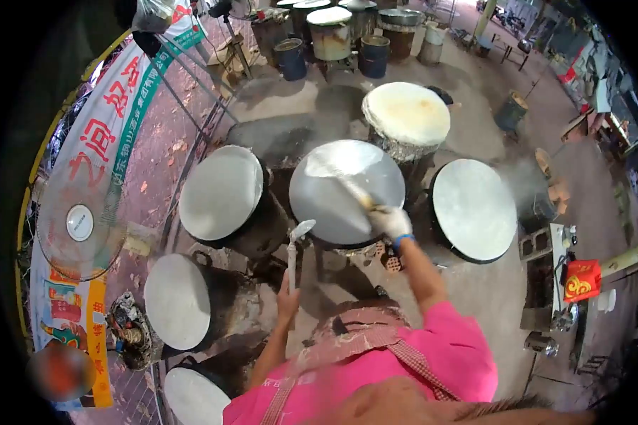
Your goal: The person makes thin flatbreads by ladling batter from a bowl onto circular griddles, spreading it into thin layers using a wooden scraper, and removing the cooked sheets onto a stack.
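My right hand (pixel 390 222), in a white glove with a blue band at the wrist, is closed on a pale scraper-like tool (pixel 355 190) whose far end lies over the central round griddle (pixel 315 205). White batter (pixel 344 157) shows on that griddle's far part. My left hand (pixel 288 303) is bare and wrapped round the handle of a ladle (pixel 293 258), held upright at the near left of the griddle, its head coated in white.
Round griddles stand at the left (pixel 220 191), lower left (pixel 177 301) and right (pixel 473 209). A pale-topped drum (pixel 406 113) is behind. A fan (pixel 81 219) and a banner (pixel 96 134) line the left side. Cinder blocks (pixel 536 244) are at the right.
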Available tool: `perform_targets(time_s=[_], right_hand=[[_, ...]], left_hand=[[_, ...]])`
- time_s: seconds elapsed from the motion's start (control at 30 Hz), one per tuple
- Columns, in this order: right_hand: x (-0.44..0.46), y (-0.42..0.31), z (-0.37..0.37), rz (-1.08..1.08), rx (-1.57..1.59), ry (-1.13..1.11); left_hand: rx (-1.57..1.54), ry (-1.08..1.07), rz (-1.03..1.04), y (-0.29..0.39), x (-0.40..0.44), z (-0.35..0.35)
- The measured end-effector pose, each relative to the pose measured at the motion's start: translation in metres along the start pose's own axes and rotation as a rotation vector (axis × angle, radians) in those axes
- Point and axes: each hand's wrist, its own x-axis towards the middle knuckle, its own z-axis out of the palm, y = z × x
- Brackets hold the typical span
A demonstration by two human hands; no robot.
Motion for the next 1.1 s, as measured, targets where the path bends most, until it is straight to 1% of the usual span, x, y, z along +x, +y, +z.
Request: perform_targets(time_s=[0.03, 0.07, 0.13, 0.17, 0.2, 0.23, 0.27, 0.3, 0.33, 0.37, 0.4, 0.47, 0.5, 0.53, 0.6, 0.63, 0.67, 0.7, 0.73, 0.8, 0.87, 0.9, 0.93, 1.0, 1.07, 1.1], right_hand=[[-0.011, -0.008, -0.027, 0.113, 0.361, -0.008], [-0.034, -0.037, -0.056, 0.128, 0.4, 0.105], [-0.021, 0.006, -0.042, 0.31, 0.447, 0.121], [-0.008, 0.038, -0.008, 0.22, 0.463, 0.048], [0.004, 0.053, 0.024, 0.126, 0.475, -0.027], [-0.003, 0.033, 0.025, 0.091, 0.408, -0.095], [-0.005, 0.008, 0.018, 0.048, 0.342, -0.164], [0.01, 0.029, 0.009, 0.028, 0.468, -0.243], [0.009, 0.022, -0.019, -0.013, 0.467, -0.198], [0.004, 0.0, -0.059, 0.261, 0.484, -0.23], [-0.001, -0.021, -0.084, 0.294, 0.672, -0.158], [0.022, 0.001, -0.086, 0.384, 0.601, -0.105], [0.027, 0.008, -0.07, 0.264, 0.606, -0.191], [0.032, 0.013, -0.049, 0.139, 0.611, -0.275], [0.035, 0.023, -0.034, 0.283, 0.588, -0.437], [0.034, 0.021, -0.048, 0.257, 0.577, -0.483], [0.033, 0.02, -0.069, 0.23, 0.566, -0.531], [0.037, 0.007, -0.09, 0.297, 0.514, -0.487], [0.057, 0.034, -0.097, -0.106, 0.488, -0.418], [0.062, -0.049, -0.127, 0.373, 0.582, -0.333], [0.081, -0.039, -0.101, 0.4, 0.419, -0.35], [0.091, -0.002, -0.079, 0.267, 0.515, -0.499], [0.074, -0.021, -0.084, 0.185, 0.396, -0.523], [0.079, 0.022, -0.083, 0.36, 0.421, -0.674], [0.103, 0.026, -0.1, 0.308, 0.396, -0.617], [0.116, 0.027, -0.108, 0.283, 0.383, -0.588]], left_hand=[[-0.013, -0.02, -0.066, 0.0, -0.001, -0.005], [0.038, 0.011, -0.017, -0.012, 0.006, -0.002], [0.147, 0.081, 0.074, -0.035, 0.022, 0.004], [0.131, 0.063, -0.001, -0.02, 0.014, 0.002], [0.111, 0.047, -0.075, -0.01, 0.011, 0.005], [0.175, 0.074, -0.081, -0.015, 0.013, 0.008], [0.16, 0.074, -0.051, -0.017, 0.015, 0.014], [0.151, 0.078, -0.023, -0.02, 0.014, 0.017], [0.151, 0.087, 0.005, -0.024, 0.013, 0.014], [0.276, 0.179, 0.264, -0.029, 0.013, 0.017], [0.253, 0.198, 0.248, -0.035, 0.018, 0.019], [0.198, 0.216, 0.191, -0.049, 0.018, 0.031], [0.226, 0.216, 0.124, -0.036, 0.012, 0.033], [0.247, 0.192, 0.005, -0.012, 0.005, 0.033], [0.273, 0.14, -0.243, 0.025, -0.007, 0.039], [0.227, 0.209, -0.129, 0.016, -0.009, 0.044], [0.183, 0.28, -0.015, -0.007, -0.016, 0.048], [0.143, 0.355, 0.106, -0.025, -0.021, 0.05], [0.179, 0.357, 0.039, -0.04, -0.025, 0.049], [0.255, 0.346, -0.121, -0.064, -0.042, 0.049], [0.175, 0.311, -0.277, -0.051, -0.056, 0.056], [0.133, 0.294, -0.346, -0.044, -0.058, 0.057], [0.239, 0.362, -0.206, -0.059, -0.061, 0.06], [0.438, 0.503, 0.076, -0.105, -0.07, 0.069], [0.186, 0.408, -0.155, -0.118, -0.083, 0.069], [0.142, 0.386, -0.26, -0.11, -0.09, 0.065]])
